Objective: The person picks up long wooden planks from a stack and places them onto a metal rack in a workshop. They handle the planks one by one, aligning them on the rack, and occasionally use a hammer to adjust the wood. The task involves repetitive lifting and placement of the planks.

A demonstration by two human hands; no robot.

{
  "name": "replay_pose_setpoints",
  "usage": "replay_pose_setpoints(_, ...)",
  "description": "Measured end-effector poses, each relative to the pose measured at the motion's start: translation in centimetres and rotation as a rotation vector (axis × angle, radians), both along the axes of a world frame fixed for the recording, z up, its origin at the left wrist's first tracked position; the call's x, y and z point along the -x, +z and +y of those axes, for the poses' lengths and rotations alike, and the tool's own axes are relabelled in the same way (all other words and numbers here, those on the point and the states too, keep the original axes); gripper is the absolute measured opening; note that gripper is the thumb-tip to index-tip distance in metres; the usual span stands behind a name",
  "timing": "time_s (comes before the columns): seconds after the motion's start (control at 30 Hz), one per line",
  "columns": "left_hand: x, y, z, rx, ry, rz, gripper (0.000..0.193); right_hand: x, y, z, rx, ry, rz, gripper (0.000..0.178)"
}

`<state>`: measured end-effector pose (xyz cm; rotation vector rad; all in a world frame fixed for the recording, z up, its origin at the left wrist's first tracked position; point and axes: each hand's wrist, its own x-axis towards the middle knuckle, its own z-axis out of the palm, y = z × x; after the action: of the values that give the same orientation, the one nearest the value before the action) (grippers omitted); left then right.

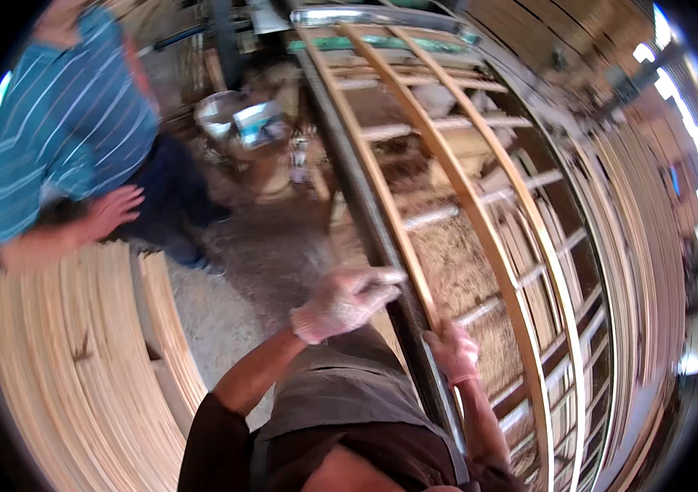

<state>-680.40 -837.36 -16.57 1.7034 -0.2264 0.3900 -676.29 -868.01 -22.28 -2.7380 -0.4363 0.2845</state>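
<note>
My left hand (342, 305), in a pale knitted glove, hovers at the dark metal rail (363, 197) of a long roller frame. Its fingers stretch toward the rail, slightly blurred, with nothing visible in them. My right hand (453, 353), also gloved, is closed around the near end of a long wooden strip (390, 205) that lies just inside that rail. Two more wooden strips, a middle one (480, 225) and a far one (529, 213), run lengthwise over the frame's metal rollers (431, 217). Part of my right fingers is hidden by the strip.
At the left, a person in a blue striped shirt (78, 107) holds a hand over stacked wooden boards (78, 353). Behind stand buckets (222, 115) on the floor. More boards (628, 238) are stacked beyond the frame. Sawdust (447, 262) lies beneath the rollers.
</note>
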Motion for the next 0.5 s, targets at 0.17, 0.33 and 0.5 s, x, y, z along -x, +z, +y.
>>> replay_pose_setpoints(0.17,1.6,-6.1,-1.6,0.115,0.002,0.515,0.028,-1.4,-1.0,-1.8,-0.041,-0.114,0.117,0.040)
replay_pose_setpoints(0.33,0.8,-7.9,-7.3,0.012,-0.277,0.686,0.032,-2.9,-3.2,-5.9,-0.115,-0.143,-0.040,0.043)
replay_pose_setpoints(0.5,-0.8,-7.1,-12.3,-0.255,-0.541,0.584,0.027,-2.4,-9.3,-6.1,-0.109,-0.326,-0.242,0.032)
